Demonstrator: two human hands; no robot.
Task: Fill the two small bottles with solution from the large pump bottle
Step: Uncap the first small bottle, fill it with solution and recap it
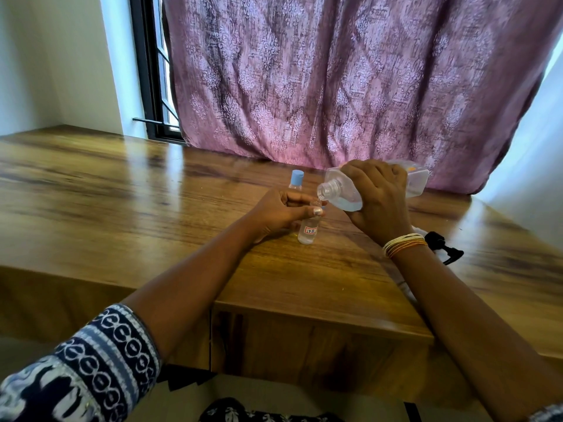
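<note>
On the wooden desk (122, 190), the left hand (281, 213) has its fingers clamped on an uncapped small bottle (308, 231) whose label reads "17B". The right hand (377, 202) grips the large bottle (341, 190), pump removed, tipped with its threaded mouth just over the small bottle's neck. Behind stands a blue-capped small bottle (296, 180); the black pump head (441, 245) lies beside the right wrist.
</note>
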